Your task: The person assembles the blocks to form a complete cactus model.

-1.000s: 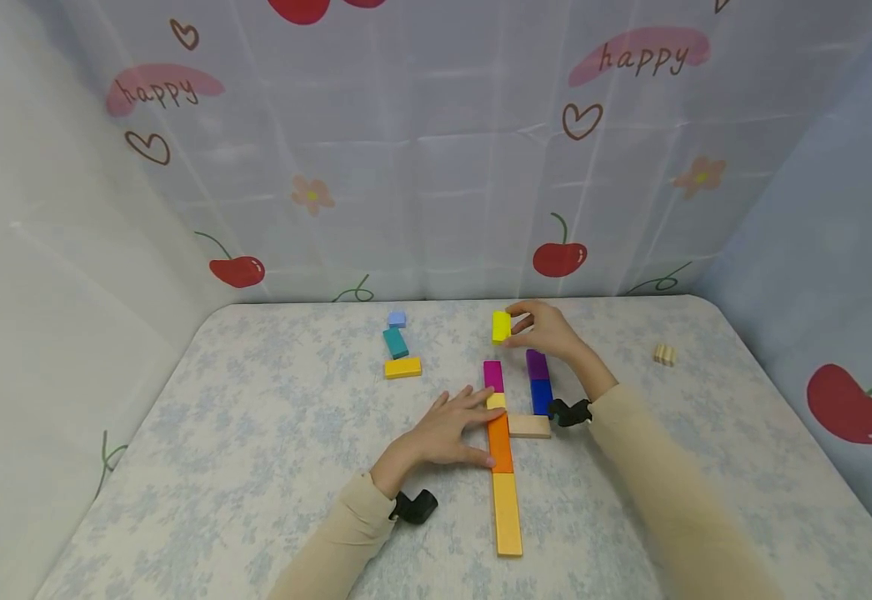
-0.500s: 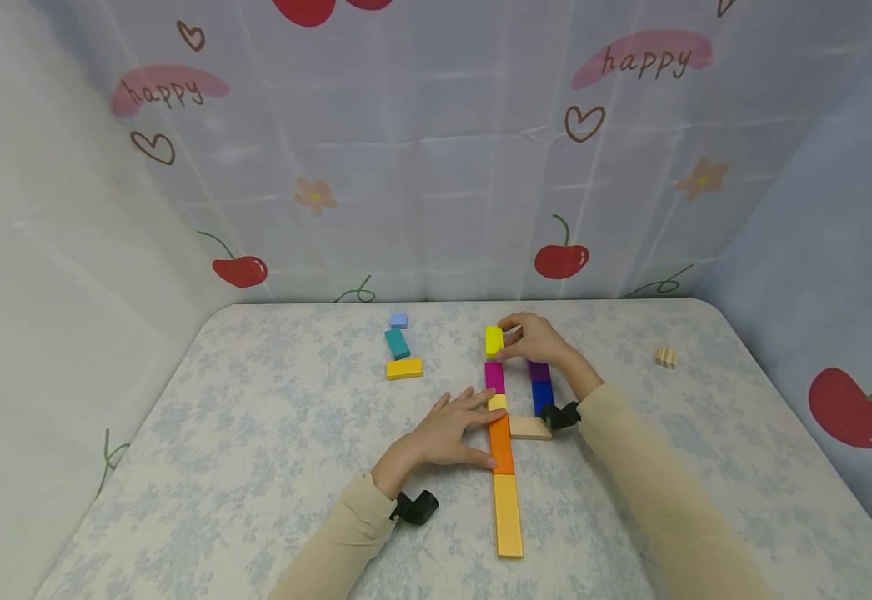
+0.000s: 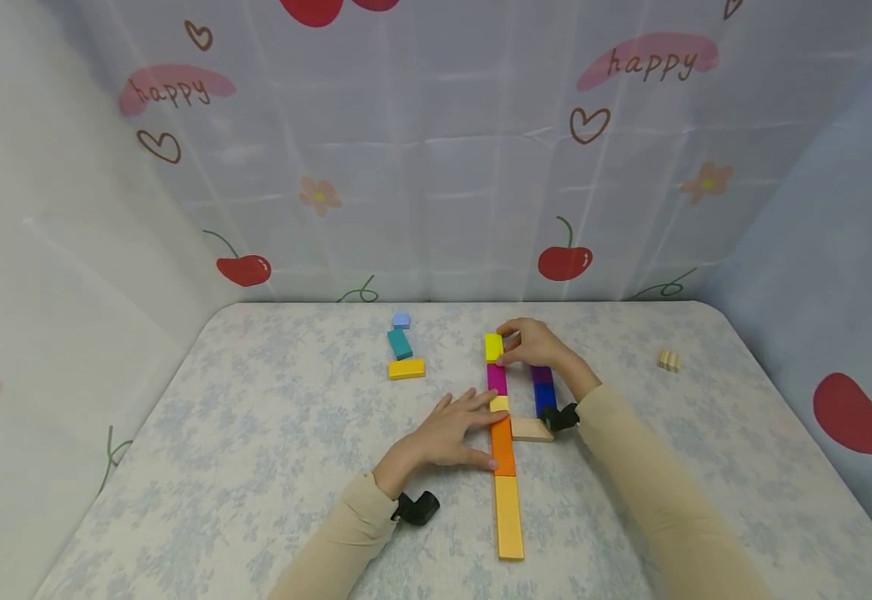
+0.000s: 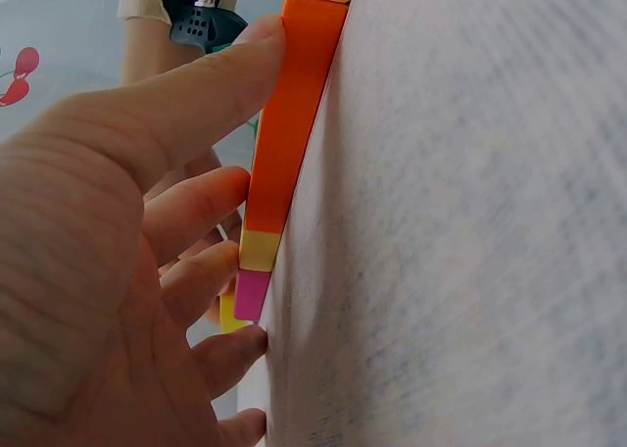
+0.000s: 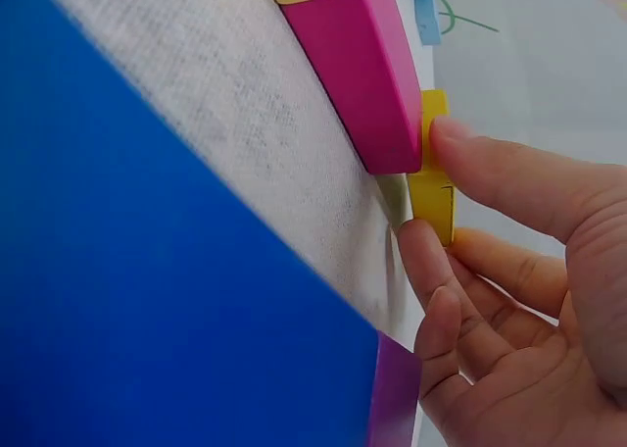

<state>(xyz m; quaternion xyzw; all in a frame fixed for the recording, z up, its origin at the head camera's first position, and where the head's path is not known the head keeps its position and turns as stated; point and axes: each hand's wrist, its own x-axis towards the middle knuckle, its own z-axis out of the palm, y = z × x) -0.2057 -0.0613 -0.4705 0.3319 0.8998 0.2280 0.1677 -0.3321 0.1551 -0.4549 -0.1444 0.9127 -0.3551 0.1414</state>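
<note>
My right hand [image 3: 533, 343] pinches a bright yellow block [image 3: 493, 347] at the far end of a row of blocks. In the right wrist view, the thumb is on the yellow block [image 5: 433, 204], close by the magenta block [image 5: 362, 84]. Nearer along the row come the magenta block [image 3: 497, 380], a pale yellow one [image 3: 499, 403], an orange block [image 3: 503, 454] and a long light-orange one [image 3: 509, 521]. My left hand [image 3: 445, 433] rests along the row's left side, fingers spread; its thumb and fingertips touch the orange block [image 4: 299, 104] and pale yellow block [image 4: 260, 250].
A plain wooden block [image 3: 532, 430] juts right from the row. Beyond it lie a blue block [image 3: 544, 399] and a purple block [image 3: 542, 375]. Light blue [image 3: 402, 321], teal [image 3: 399, 344] and yellow-orange [image 3: 406, 369] blocks lie back left; small wooden pieces [image 3: 669, 360] sit back right.
My right hand has brought the bright yellow block leftward and nearer, from apart to the magenta block's far end. My left hand has stayed in place beside the row.
</note>
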